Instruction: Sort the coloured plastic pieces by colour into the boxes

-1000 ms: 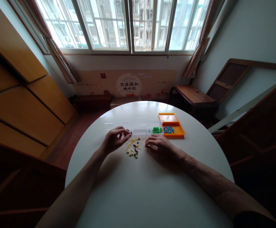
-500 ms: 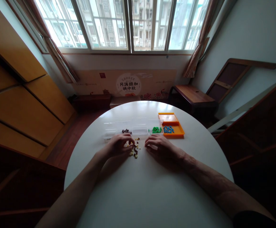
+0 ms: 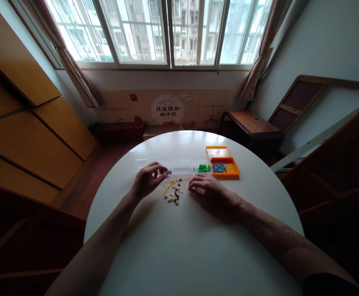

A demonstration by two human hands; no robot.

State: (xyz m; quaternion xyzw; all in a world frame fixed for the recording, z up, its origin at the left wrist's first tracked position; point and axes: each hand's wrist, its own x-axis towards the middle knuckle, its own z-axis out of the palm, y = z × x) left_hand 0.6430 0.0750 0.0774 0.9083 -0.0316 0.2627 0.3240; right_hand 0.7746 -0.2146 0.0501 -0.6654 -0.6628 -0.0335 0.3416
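Down on the round white desk [image 3: 185, 246], the head view shows both bare hands close to a small scatter of yellow and brown beads [image 3: 173, 192]. The left hand [image 3: 147, 181] hovers just left of the scatter, its fingertips [image 3: 163, 173] pinched together at the near edge of a row of clear boxes [image 3: 173, 164] (whether a bead sits in that grip is too small to tell). The right hand [image 3: 208, 191] lies flat on the desk just right of the beads, fingers spread and holding nothing. Green beads [image 3: 203, 168] fill the rightmost clear box, and blue beads [image 3: 219, 167] lie in an orange tray [image 3: 228, 158] touching it. Behind the desk stand a wide window [image 3: 167, 33] and a low wooden bench [image 3: 250, 123].
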